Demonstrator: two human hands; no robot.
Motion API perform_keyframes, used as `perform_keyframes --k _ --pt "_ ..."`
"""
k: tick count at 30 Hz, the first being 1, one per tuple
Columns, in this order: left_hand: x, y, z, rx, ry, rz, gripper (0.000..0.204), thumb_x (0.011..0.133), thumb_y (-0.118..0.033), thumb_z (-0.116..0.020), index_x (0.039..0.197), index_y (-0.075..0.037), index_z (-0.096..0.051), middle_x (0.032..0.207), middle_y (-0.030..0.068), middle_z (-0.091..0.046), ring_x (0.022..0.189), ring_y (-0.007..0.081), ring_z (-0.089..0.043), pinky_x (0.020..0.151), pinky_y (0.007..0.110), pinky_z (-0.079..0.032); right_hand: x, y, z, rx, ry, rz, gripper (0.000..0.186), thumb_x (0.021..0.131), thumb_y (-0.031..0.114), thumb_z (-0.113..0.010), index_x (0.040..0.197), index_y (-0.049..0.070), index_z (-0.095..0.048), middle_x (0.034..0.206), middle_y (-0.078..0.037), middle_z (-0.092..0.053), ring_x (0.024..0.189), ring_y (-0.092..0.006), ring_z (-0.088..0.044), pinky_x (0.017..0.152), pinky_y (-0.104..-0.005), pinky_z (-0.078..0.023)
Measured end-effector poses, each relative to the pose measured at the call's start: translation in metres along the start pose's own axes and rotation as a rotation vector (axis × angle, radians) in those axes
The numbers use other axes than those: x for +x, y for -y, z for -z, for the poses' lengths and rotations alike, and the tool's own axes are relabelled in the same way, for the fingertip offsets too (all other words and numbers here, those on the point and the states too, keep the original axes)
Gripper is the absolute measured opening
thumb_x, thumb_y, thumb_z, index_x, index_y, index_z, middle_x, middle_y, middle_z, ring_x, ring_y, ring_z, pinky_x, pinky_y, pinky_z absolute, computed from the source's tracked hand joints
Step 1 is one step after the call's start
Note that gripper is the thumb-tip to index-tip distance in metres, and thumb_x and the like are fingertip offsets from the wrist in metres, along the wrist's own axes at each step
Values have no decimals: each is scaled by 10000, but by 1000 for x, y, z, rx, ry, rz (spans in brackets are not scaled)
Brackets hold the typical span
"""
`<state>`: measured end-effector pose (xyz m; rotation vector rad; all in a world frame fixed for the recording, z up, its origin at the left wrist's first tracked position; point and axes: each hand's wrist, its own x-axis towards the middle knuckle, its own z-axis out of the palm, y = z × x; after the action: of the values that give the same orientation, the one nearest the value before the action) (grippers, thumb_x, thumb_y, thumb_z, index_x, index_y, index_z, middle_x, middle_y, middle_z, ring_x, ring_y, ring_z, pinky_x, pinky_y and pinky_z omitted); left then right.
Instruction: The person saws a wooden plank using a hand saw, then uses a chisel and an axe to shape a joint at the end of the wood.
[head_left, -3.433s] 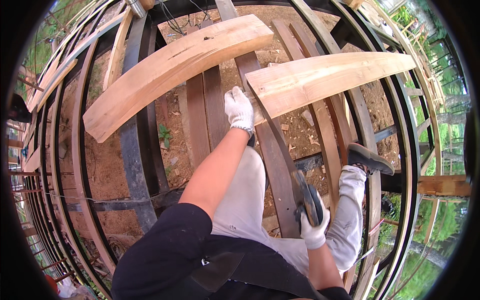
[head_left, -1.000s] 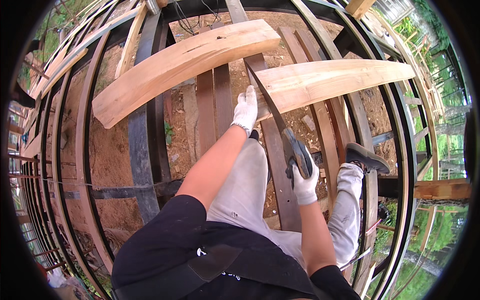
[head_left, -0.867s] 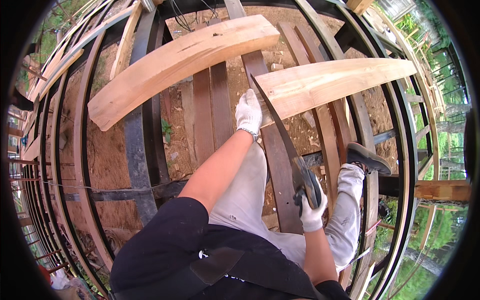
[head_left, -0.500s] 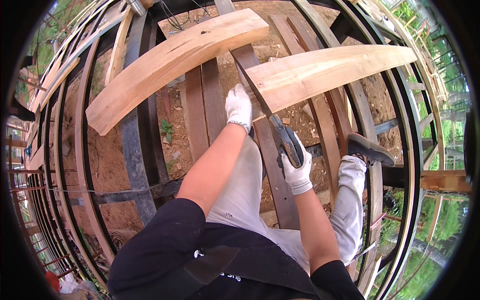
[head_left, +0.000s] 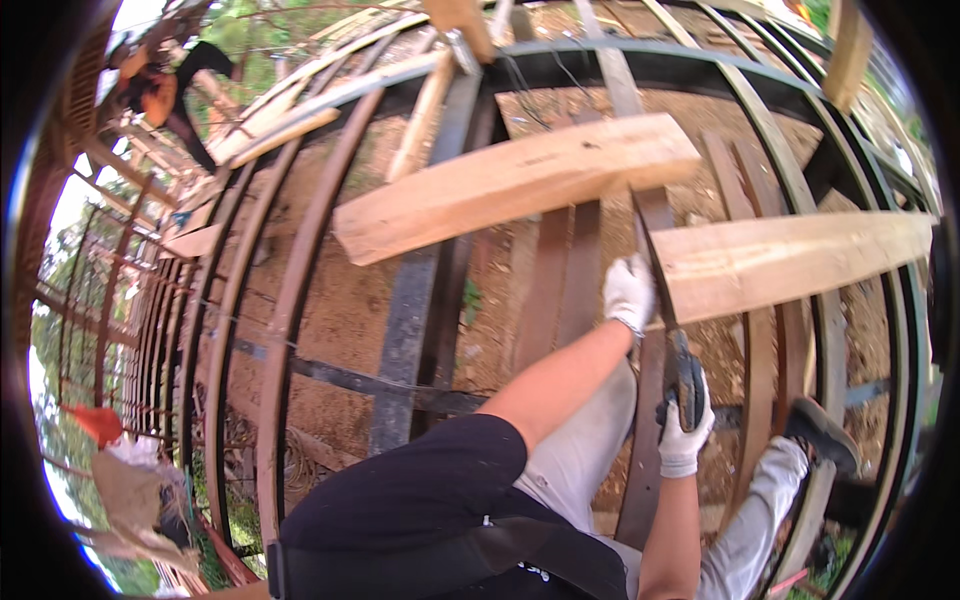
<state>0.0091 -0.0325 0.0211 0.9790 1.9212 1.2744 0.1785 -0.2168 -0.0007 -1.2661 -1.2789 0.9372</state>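
Observation:
My right hand (head_left: 684,430), in a white glove, is closed around the dark handle of a handsaw (head_left: 668,320). The saw blade runs up along the left end of a pale wooden plank (head_left: 790,262) that lies across dark steel beams. My left hand (head_left: 628,292), also in a white glove, rests on a beam right at that plank's end, beside the blade. A second, longer pale plank (head_left: 510,185) lies across the beams farther away, up and to the left.
I sit on an open frame of dark steel beams (head_left: 410,320) high above bare brown soil (head_left: 340,330). Gaps between the beams are wide. My right foot in a dark shoe (head_left: 822,432) rests on a beam. Another person (head_left: 160,85) works at the far upper left.
The saw has gone back and forth along the plank's end, and my right hand has just drawn back toward me. My head turned left, so both planks now sit farther right in view.

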Motion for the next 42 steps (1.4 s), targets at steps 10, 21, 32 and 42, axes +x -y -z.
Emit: perform_keyframes --k 10,21,32,42 --pt "-2 -14 5 188 27 64 564 1013 -429 -389 1111 50 -671 1145 342 -660 1131 498 -617 985 541 -474 11 -14 6 -18 46 152 616 868 122 -629 1436 -83 -508 1397 -235 -616 1271 -315 -622 1100 -403 -450" --pt "-4 -16 4 203 23 63 598 1008 -472 -392 1130 38 -680 1163 338 -660 1146 491 -614 992 525 -470 13 -14 6 -3 74 110 661 818 59 -598 1452 -89 -483 1423 -238 -595 1332 -320 -578 1142 -408 -415" --pt "-8 -18 7 163 76 79 637 994 -512 -403 1183 39 -662 1203 321 -660 1195 468 -605 1016 497 -461 8 -27 10 -43 75 104 684 815 95 -635 1467 -47 -487 1453 -201 -582 1356 -313 -556 1186 -433 -332" --pt "-7 -15 3 181 41 51 605 999 -496 -440 1138 37 -689 1147 318 -682 1150 464 -631 988 503 -484 9 -22 11 -43 86 136 677 817 65 -629 1467 -51 -479 1452 -214 -579 1347 -319 -563 1162 -433 -378"
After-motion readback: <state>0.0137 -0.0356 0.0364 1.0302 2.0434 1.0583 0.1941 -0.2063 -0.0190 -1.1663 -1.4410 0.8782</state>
